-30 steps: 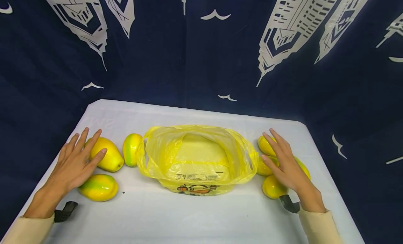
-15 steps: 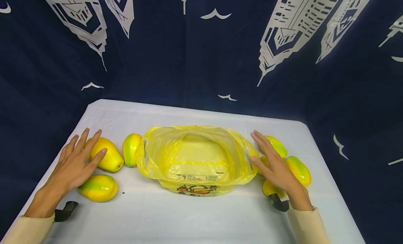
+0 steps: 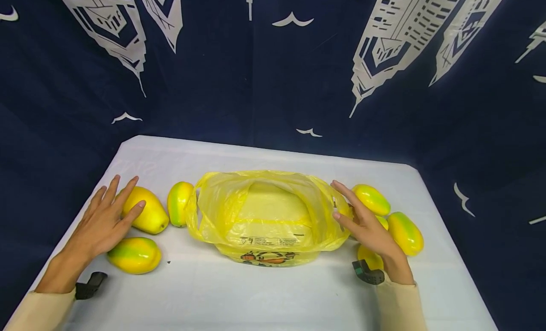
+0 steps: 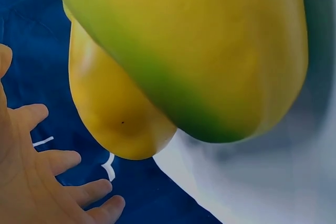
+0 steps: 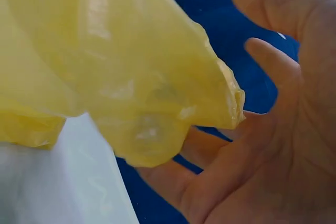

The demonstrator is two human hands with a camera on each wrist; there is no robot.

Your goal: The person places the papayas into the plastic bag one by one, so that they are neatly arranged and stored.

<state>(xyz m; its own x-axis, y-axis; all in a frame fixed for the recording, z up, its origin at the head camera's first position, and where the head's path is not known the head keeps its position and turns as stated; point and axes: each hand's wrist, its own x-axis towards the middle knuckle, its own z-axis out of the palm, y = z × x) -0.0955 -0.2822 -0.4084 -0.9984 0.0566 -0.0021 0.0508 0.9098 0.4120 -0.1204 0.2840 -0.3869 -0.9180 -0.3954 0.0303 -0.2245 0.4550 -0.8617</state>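
A thin yellow plastic bag (image 3: 266,243) stands mid-table with its mouth held wide and its handles out to the sides. My right hand (image 3: 368,226) is at the bag's right handle, thumb and fingers apart; in the right wrist view the bag's edge (image 5: 131,51) overlaps the lower fingers. Over on the left, my left hand (image 3: 100,222) is spread flat beside a large yellow mango (image 3: 147,212). A green-streaked mango (image 3: 134,255) lies nearer me, and in the left wrist view two mangoes (image 4: 210,51) fill the space beside the outstretched fingers.
Another mango (image 3: 179,203) lies against the bag's left side. To the right are several more, among them one at the back (image 3: 371,199) and one farther out (image 3: 405,234). A dark blue printed cloth (image 3: 273,84) hangs behind the white table (image 3: 256,298).
My right hand has moved left, from above the right-hand mangoes to the bag's right handle, uncovering some of those mangoes. The left hand and the bag stay put.
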